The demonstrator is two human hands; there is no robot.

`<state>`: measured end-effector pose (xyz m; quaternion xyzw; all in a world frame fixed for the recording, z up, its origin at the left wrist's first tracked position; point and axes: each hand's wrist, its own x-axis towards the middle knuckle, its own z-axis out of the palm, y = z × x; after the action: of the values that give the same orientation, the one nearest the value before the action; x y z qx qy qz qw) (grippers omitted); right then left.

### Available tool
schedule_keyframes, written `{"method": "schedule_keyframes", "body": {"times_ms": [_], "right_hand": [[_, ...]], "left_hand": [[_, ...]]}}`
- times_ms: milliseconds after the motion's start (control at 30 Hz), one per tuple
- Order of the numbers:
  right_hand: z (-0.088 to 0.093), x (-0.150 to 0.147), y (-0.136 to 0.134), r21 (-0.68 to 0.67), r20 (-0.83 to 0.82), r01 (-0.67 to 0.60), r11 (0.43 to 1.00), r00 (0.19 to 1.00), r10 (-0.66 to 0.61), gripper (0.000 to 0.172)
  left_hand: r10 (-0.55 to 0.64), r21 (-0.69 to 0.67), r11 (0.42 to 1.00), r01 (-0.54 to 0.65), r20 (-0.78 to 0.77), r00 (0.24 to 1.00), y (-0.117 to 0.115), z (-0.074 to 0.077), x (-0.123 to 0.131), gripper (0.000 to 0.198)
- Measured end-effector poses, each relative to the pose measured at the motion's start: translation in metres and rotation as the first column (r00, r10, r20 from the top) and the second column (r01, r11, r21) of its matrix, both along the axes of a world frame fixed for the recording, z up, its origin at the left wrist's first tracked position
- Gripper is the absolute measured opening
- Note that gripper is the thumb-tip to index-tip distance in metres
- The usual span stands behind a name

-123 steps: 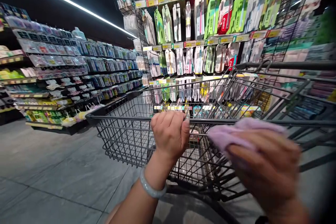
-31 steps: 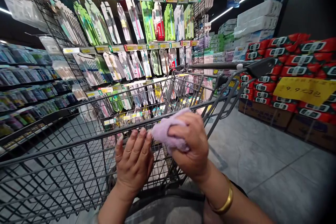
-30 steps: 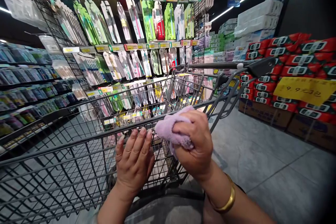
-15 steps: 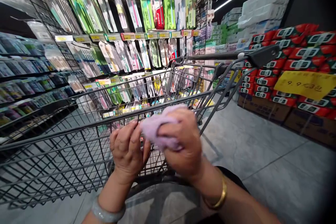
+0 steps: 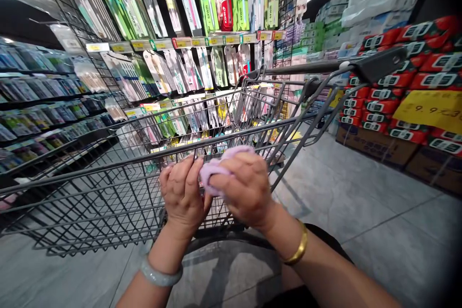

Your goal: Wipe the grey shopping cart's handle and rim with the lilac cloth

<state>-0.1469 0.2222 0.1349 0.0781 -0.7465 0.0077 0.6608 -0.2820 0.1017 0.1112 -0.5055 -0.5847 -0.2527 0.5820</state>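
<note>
A grey wire shopping cart stands sideways before me, its basket side facing me. My right hand is closed round a bunched lilac cloth, part of it looping out over the fingers. The cloth lies against the cart's side just below the top rail, next to my left hand's fingertips. My left hand is closed, its fingers bent over the cart's wires; the thumb is partly hidden. A pale bangle circles my left wrist and a gold bracelet my right.
Behind the cart rises a rack of packaged toothbrushes with price tags. The cart's handle reaches to the upper right. Stacked red packs with a yellow price sign stand at right. More shelves run along the left.
My view has shifted, so the rack and cart appear further right and higher. The right hand and cloth have come closer to the left hand, and less of the cloth shows.
</note>
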Motion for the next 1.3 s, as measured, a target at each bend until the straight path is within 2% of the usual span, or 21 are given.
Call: {"method": "schedule_keyframes", "body": {"times_ms": [100, 167, 267, 333, 400, 500, 567, 633, 700, 833, 900, 1000, 1133, 1200, 1300], "right_hand": [[0.022, 0.020, 0.020, -0.144, -0.149, 0.057, 0.988, 0.986, -0.079, 0.023], [0.023, 0.026, 0.031, -0.174, -0.190, 0.118, 0.978, 0.970, -0.151, 0.023], [-0.004, 0.024, 0.030, -0.075, -0.073, 0.174, 0.982, 0.981, -0.179, 0.025], [-0.029, 0.021, 0.022, 0.003, 0.047, 0.166, 0.986, 0.985, -0.166, 0.024], [-0.042, 0.020, 0.016, 0.048, 0.123, 0.130, 0.990, 0.983, -0.135, 0.023], [-0.033, 0.029, 0.023, -0.017, 0.065, 0.113, 0.993, 0.992, -0.111, 0.023], [-0.020, 0.037, 0.034, -0.127, -0.060, 0.153, 0.980, 0.985, -0.162, 0.024], [-0.015, 0.039, 0.041, -0.176, -0.150, 0.193, 0.965, 0.964, -0.220, 0.023], [-0.025, 0.033, 0.037, -0.145, -0.106, 0.188, 0.972, 0.973, -0.204, 0.022], [-0.066, 0.010, 0.001, 0.009, 0.176, 0.129, 0.992, 0.976, -0.128, 0.020], [-0.077, 0.002, -0.012, 0.040, 0.274, 0.121, 0.992, 0.953, -0.127, 0.018], [-0.070, 0.007, -0.007, 0.010, 0.296, 0.072, 0.997, 0.952, -0.072, 0.019], [-0.051, 0.020, 0.013, -0.113, 0.123, 0.076, 0.991, 0.990, -0.062, 0.027], [-0.054, 0.018, 0.011, -0.129, 0.108, 0.084, 0.988, 0.992, -0.070, 0.027], [-0.070, 0.004, -0.007, 0.002, 0.255, 0.090, 0.996, 0.963, -0.088, 0.017]], "left_hand": [[0.016, -0.006, 1.000, -0.016, 0.023, 1.000, 0.001, 0.000, 0.002, 0.069], [0.021, 0.010, 1.000, -0.022, 0.032, 0.999, 0.002, 0.000, 0.003, 0.069], [0.033, 0.012, 0.999, -0.034, 0.040, 0.999, 0.002, -0.001, 0.004, 0.069], [0.034, -0.005, 0.999, -0.033, 0.047, 0.998, 0.002, -0.001, 0.004, 0.069], [0.027, -0.019, 0.999, -0.026, 0.044, 0.999, 0.001, -0.001, 0.004, 0.068], [0.027, -0.021, 0.999, -0.026, 0.050, 0.998, 0.000, -0.001, 0.005, 0.068], [0.032, -0.015, 0.999, -0.031, 0.062, 0.998, 0.000, -0.002, 0.005, 0.069], [0.042, -0.015, 0.999, -0.041, 0.069, 0.997, 0.001, -0.006, 0.006, 0.072], [0.059, -0.018, 0.998, -0.058, 0.071, 0.996, 0.003, -0.010, 0.006, 0.075], [0.096, 0.012, 0.995, -0.097, 0.075, 0.993, 0.007, -0.018, 0.003, 0.077], [0.104, 0.029, 0.994, -0.106, 0.067, 0.992, 0.008, -0.019, 0.001, 0.075], [0.098, 0.013, 0.995, -0.099, 0.086, 0.992, 0.008, -0.018, 0.000, 0.074], [0.081, -0.011, 0.997, -0.080, 0.137, 0.987, 0.004, -0.017, 0.000, 0.076], [0.081, -0.015, 0.997, -0.079, 0.140, 0.987, 0.002, -0.018, 0.000, 0.076], [0.088, -0.023, 0.996, -0.086, 0.139, 0.986, 0.000, -0.019, -0.003, 0.077]]}}
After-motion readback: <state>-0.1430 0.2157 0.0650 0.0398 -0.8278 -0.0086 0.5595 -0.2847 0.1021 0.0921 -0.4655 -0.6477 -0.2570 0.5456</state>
